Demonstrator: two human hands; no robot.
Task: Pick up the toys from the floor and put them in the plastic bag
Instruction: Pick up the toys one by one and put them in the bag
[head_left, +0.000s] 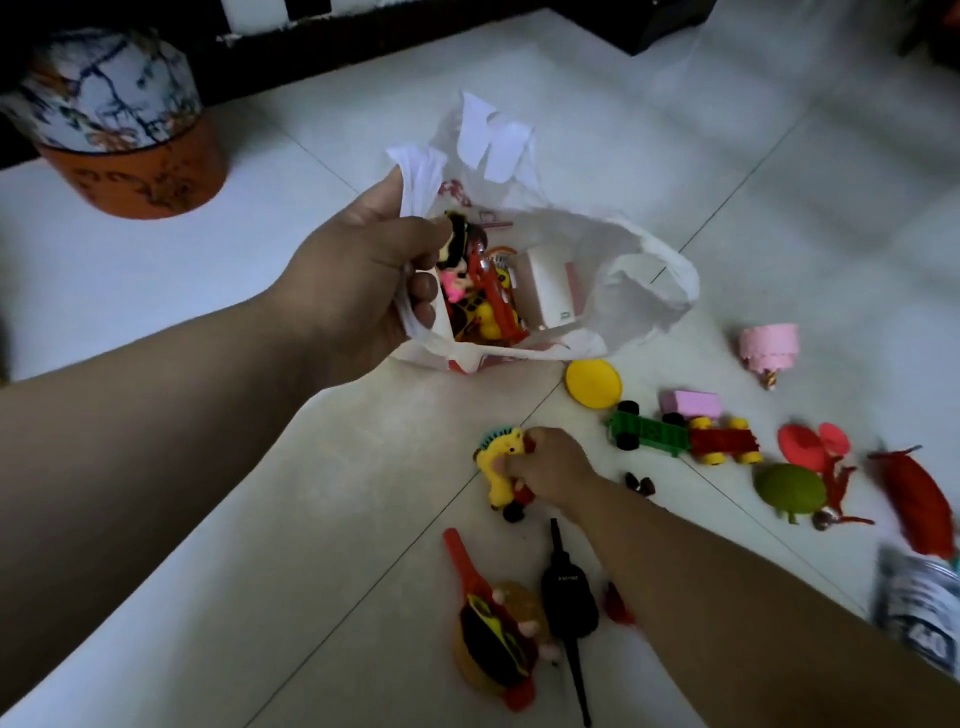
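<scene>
My left hand (358, 280) grips the near left rim of a white plastic bag (639, 260) and holds it open above the floor. Several colourful toys and a white box lie inside the bag. Lower down, my right hand (550, 467) is closed around a yellow horse toy (501, 462) with a teal mane, down at the tiled floor. Scattered to the right are a yellow disc (593, 385), a green and red toy train (680, 434) and a pink cake toy (769, 347).
Near my right forearm lie a black walkie-talkie toy (569, 597), a red-handled toy (462, 561) and a burger-like toy (498, 644). A green turtle toy (789, 488), red pieces (810, 444) and a red feather (919, 504) sit at the right. An orange patterned container (140, 171) stands at the far left.
</scene>
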